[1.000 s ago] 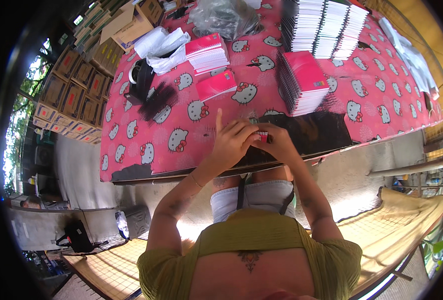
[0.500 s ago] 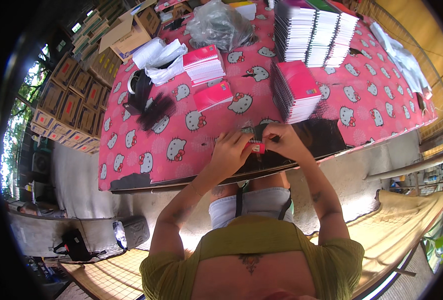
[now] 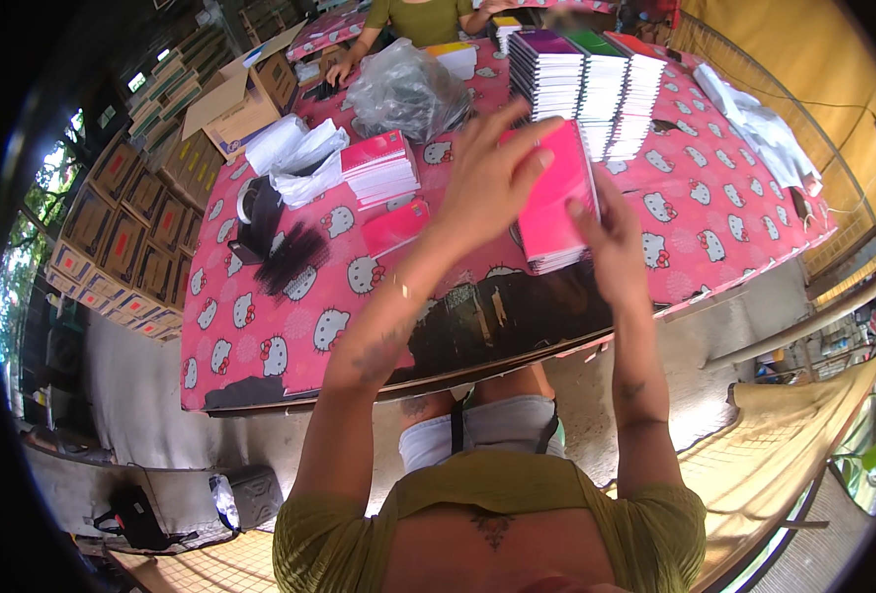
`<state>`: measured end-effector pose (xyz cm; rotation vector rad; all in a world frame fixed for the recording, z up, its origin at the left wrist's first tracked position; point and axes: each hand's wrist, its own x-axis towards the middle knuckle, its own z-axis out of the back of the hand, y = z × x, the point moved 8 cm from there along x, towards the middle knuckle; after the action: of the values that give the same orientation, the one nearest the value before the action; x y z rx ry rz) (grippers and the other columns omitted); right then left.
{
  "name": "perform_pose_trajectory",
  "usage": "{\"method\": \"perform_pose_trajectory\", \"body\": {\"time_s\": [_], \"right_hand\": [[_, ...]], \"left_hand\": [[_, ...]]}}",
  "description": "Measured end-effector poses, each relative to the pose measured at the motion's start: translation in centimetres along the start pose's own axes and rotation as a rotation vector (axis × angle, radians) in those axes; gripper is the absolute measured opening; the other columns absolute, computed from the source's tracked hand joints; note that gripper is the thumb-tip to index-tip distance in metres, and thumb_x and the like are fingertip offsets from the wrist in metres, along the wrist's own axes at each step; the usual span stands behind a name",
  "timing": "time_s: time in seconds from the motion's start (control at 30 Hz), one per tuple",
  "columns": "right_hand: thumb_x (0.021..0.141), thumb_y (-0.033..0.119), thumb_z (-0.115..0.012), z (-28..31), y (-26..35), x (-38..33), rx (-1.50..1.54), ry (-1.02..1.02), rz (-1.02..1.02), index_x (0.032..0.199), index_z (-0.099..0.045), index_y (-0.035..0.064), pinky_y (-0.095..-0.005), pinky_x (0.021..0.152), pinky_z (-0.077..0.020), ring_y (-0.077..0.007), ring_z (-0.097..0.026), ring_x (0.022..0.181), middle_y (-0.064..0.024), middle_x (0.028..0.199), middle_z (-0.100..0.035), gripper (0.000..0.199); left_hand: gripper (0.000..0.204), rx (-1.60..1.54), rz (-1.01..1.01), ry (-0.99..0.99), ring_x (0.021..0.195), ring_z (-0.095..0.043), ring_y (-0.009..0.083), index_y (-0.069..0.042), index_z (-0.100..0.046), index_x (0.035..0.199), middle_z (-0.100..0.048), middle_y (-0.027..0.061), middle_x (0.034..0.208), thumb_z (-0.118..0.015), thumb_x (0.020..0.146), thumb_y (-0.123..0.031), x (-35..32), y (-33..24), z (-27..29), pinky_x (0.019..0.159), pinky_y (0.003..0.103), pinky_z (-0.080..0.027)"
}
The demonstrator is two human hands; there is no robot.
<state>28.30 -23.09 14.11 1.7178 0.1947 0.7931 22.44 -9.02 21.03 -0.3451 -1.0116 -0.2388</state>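
Note:
A pink spiral notebook (image 3: 556, 210) lies at the top of the pink pile, right of the table's middle. My right hand (image 3: 618, 242) grips its right side, thumb on the cover and the other fingers partly hidden behind the edge. Whether the notebook is lifted off the pile, I cannot tell. Over its upper left part, my left hand (image 3: 487, 183) is spread, slightly blurred, with nothing in it. Left of that hand, a thin pink notebook (image 3: 395, 228) lies flat in front of a pink notebook stack (image 3: 380, 170).
Tall notebook stacks (image 3: 583, 94) stand behind my right hand. A clear plastic bag (image 3: 408, 91), white paper (image 3: 299, 158), a tape roll (image 3: 247, 205) and black spiral bindings (image 3: 292, 259) lie leftward. Across the table is another person's hand (image 3: 339, 71). Cartons (image 3: 131, 188) are piled at left.
Both hands have moved from the small pink-ended thing at the table's front edge up to the pink notebook pile. My left hand has opened. Another person has come into view; the view has shifted slightly.

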Motion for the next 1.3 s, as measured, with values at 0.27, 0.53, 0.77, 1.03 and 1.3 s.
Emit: {"method": "perform_pose_trajectory", "body": {"time_s": [0.27, 0.53, 0.77, 1.03, 1.3], "right_hand": [[0.087, 0.037, -0.075, 6.2, -6.5, 6.5, -0.953, -0.014, 0.093, 0.127, -0.065, -0.0004, -0.0394, 0.081, -0.0528, -0.0321, -0.065, 0.094, -0.0211, 0.109, -0.064, 0.056], [0.093, 0.039, -0.064, 0.2, -2.4, 0.9, -1.324, 0.080, 0.534, 0.130, -0.060, 0.0009, -0.0511, 0.107, -0.0384, -0.0320, -0.057, 0.124, -0.0167, 0.131, -0.062, 0.053], [0.093, 0.036, -0.064, -2.7, -3.5, -0.3, -1.273, 0.131, 0.558, 0.131, -0.059, -0.0003, -0.0503, 0.111, -0.0349, -0.0322, -0.054, 0.130, -0.0169, 0.138, -0.058, 0.053], [0.077, 0.010, -0.081, -7.8, -8.0, -5.5, -0.509, 0.277, 0.252, 0.131, -0.058, 0.0031, -0.0388, 0.096, -0.0484, -0.0299, -0.061, 0.114, -0.0155, 0.125, -0.062, 0.059], [0.082, 0.003, -0.079, -6.2, -18.1, -7.9, -0.153, 0.113, -0.179, 0.122, -0.056, 0.0027, -0.0265, 0.075, -0.0524, -0.0117, -0.065, 0.084, -0.0103, 0.095, -0.069, 0.047]], "left_hand": [[0.030, 0.037, 0.215, 0.212, 0.116, -0.053, 0.0298, -0.022, -0.072, 0.116, -0.062, 0.0095, 0.118, -0.066, 0.091, -0.037, -2.8, 9.2, -12.2, 0.100, 0.051, -0.037], [0.026, 0.093, 0.340, 0.099, 0.099, -0.064, 0.0346, -0.006, -0.068, 0.113, -0.068, 0.0159, 0.105, -0.064, 0.093, -0.022, -11.8, 13.7, -0.7, 0.085, 0.045, -0.052], [0.029, 0.532, 0.153, 0.290, 0.093, -0.067, 0.0336, -0.005, -0.066, 0.115, -0.068, 0.0156, 0.100, -0.066, 0.092, -0.022, -23.5, 16.6, 2.1, 0.080, 0.041, -0.056], [0.025, 0.306, 0.004, 0.546, 0.087, -0.064, 0.0308, -0.006, -0.064, 0.115, -0.062, 0.0133, 0.087, -0.062, 0.092, -0.018, -19.7, 5.2, 1.6, 0.083, 0.046, -0.052], [0.014, 0.684, 0.583, 0.271, 0.092, -0.060, 0.0350, -0.007, -0.071, 0.094, -0.066, 0.0153, 0.104, -0.063, 0.088, -0.017, -24.7, 20.0, 12.8, 0.083, 0.045, -0.051]]}}
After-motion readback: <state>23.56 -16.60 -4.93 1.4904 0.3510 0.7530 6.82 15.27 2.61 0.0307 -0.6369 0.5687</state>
